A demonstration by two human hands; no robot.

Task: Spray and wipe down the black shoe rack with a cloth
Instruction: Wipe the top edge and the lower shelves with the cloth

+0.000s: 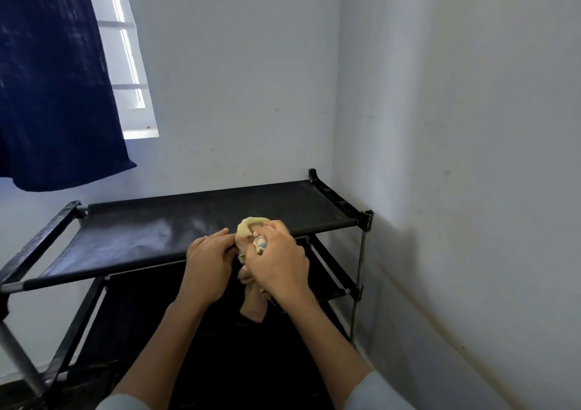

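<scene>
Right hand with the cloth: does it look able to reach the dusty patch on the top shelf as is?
Probably yes. The right hand grips the cloth at the front edge of the top shelf, and the pale dusty patch lies just beyond. Nothing stands between; the left hand sits beside it, not across the path.
</scene>
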